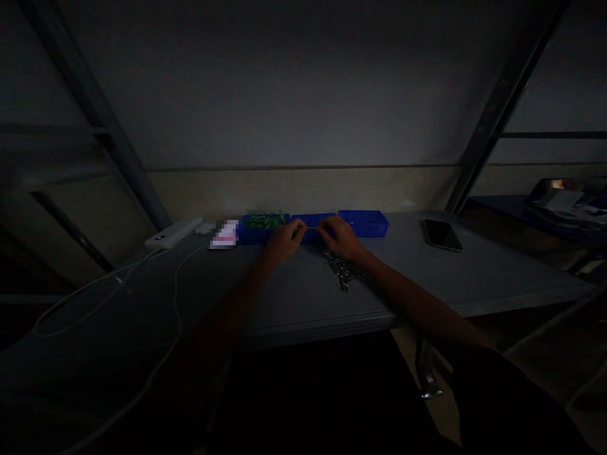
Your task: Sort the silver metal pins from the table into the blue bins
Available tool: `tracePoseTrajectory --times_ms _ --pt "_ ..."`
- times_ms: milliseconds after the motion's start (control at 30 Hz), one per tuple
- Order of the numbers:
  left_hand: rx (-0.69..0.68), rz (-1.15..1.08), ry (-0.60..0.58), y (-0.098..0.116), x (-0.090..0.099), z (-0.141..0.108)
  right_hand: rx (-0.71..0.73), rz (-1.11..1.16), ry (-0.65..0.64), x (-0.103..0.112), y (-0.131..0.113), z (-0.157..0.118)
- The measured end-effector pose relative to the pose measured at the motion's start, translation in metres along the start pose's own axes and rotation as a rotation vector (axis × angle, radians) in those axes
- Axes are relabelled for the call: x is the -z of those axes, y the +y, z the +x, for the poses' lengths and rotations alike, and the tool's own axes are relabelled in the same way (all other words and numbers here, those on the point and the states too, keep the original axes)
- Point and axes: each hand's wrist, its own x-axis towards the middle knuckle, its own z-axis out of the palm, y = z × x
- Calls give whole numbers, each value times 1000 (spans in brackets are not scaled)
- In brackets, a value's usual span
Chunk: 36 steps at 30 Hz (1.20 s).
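head view: green pieces [265, 221] in blue bin [253, 239]; left hand [283, 240] and right hand [343, 236] pinch a thin item [311, 227].

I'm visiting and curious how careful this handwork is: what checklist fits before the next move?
1. Grip: left hand and right hand both pinch a thin, pale piece: ok.
2. Piece's condition: cannot tell, too small.
3. Small, shiny metal parts heaped on grey table: ok.
4. Slender green pieces inside leftmost blue plastic bin: ok.
5. Black rectangular phone away from both hands: ok.
6. Lighting: not ok, scene is dim.
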Motion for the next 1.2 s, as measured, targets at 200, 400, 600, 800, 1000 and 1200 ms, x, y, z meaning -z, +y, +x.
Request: tracePoseTrajectory --times_ms 200,400,600,800,1000,1200 --pt "-6 -16 6 4 -1 -1 13 -34 -2 5 -2 2" --pt "-18 -22 7 4 -3 0 5 -42 4 5 -2 3" --pt "17 54 -101 5 -15 -3 -145 -164 131 12 21 6" --pt "26 154 -283 14 -31 -7 -485 -408 240 30 65 -3" --pt "-30 153 -297 20 -32 -7 -499 -458 198 26 62 -3" --pt "-45 171 -275 18 -34 -7 -283 -266 96 9 32 2"
